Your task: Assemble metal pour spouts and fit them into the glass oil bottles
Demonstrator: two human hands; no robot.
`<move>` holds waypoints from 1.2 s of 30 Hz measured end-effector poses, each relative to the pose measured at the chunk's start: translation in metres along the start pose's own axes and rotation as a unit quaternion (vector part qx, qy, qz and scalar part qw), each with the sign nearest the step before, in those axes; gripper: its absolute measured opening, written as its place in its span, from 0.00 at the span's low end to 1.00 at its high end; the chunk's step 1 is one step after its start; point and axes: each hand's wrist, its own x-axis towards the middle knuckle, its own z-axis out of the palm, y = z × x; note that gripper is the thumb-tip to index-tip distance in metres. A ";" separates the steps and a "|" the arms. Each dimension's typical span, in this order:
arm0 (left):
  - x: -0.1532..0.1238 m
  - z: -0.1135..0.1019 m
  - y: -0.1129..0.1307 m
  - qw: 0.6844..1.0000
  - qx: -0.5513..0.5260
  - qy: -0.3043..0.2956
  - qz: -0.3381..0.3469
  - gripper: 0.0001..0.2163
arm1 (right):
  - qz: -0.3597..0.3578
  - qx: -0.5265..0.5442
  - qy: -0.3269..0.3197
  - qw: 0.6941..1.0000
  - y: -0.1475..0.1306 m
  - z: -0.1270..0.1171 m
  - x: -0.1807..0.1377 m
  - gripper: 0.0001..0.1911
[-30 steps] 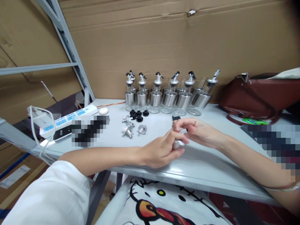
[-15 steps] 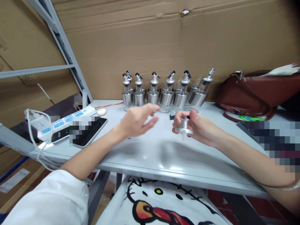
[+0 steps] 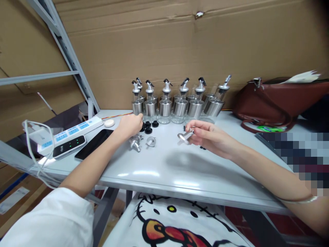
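My right hand [image 3: 212,138] holds a silver pourer top [image 3: 185,138] pinched between thumb and fingers above the table, its round flange tipped toward the left. My left hand [image 3: 130,124] reaches to the back of the table with curled fingers, right beside a cluster of black rubber stoppers [image 3: 148,129]. Its fingertips are partly hidden, so what they hold cannot be made out. Just in front of it lie loose silver pourer tops [image 3: 135,143] and another one [image 3: 151,141] a little to the right. Small black pieces [image 3: 203,148] lie beneath my right hand.
Glass-and-steel oil bottles [image 3: 165,107], several with pourers fitted, line the back against cardboard [image 3: 164,51]. A power strip [image 3: 73,132], a phone [image 3: 94,144] and a white round disc [image 3: 109,123] are at left. A brown handbag [image 3: 280,103] sits at right.
My left hand has moved left and back from the middle of the table to the black stoppers, uncovering loose pourer tops. The pourer in my right hand has tilted, its flange shifting left.
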 end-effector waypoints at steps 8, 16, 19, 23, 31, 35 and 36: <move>0.008 0.005 -0.010 1.000 -0.007 -0.006 0.002 0.16 | 0.004 0.020 -0.038 0.999 -0.001 0.002 -0.002 0.18; 0.009 0.013 -0.003 0.999 -0.017 -0.028 0.007 0.17 | -0.017 0.008 -0.045 0.999 0.001 0.002 -0.001 0.19; 0.009 0.011 -0.004 0.999 -0.020 -0.024 0.011 0.14 | -0.024 0.005 -0.048 0.999 0.002 0.002 -0.001 0.18; 0.005 0.002 -0.005 0.999 -0.034 0.022 -0.001 0.14 | -0.033 0.013 -0.057 0.998 0.000 0.003 -0.002 0.18; -0.015 -0.001 0.022 0.913 -0.267 0.260 0.165 0.09 | -0.033 0.056 0.016 0.998 -0.004 -0.002 0.000 0.11; -0.028 -0.002 0.037 0.811 -0.295 0.393 0.317 0.06 | -0.041 0.087 0.021 0.995 -0.005 -0.003 0.000 0.07; -0.030 -0.002 0.040 0.785 -0.298 0.421 0.343 0.06 | -0.042 0.089 0.014 0.995 -0.005 -0.003 -0.001 0.07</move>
